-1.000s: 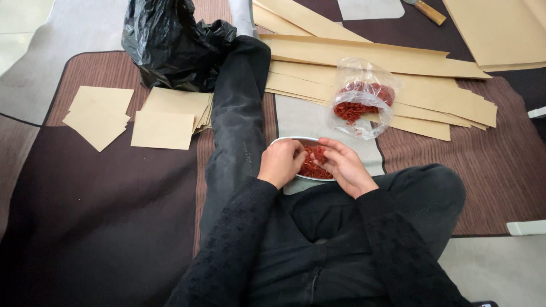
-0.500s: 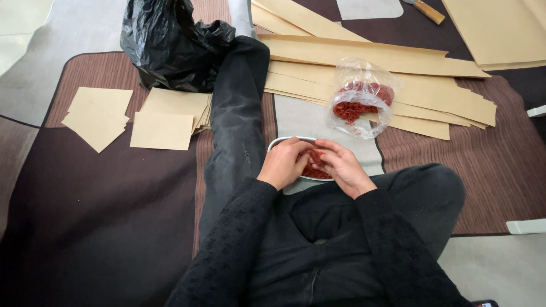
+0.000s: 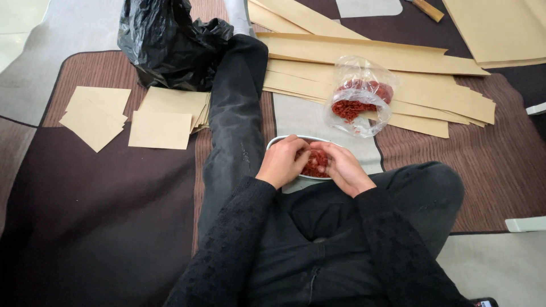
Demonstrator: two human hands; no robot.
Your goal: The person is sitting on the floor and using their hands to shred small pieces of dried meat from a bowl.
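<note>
While the person sits on the rug [image 3: 114, 187] with 1 leg stretched far out, both hands are in a small white bowl [image 3: 284, 141] near the lap. The left hand [image 3: 282, 162] curls its fingers into the red shreds [image 3: 314, 164] in the bowl, and the right hand [image 3: 341, 168] pinches some of them too. Just beyond, to the right, a clear plastic bag [image 3: 360, 96] with more red shreds lies on long tan paper strips [image 3: 375, 57]. Far left sit a black bag [image 3: 165, 42] and tan paper squares [image 3: 162, 119].
</note>
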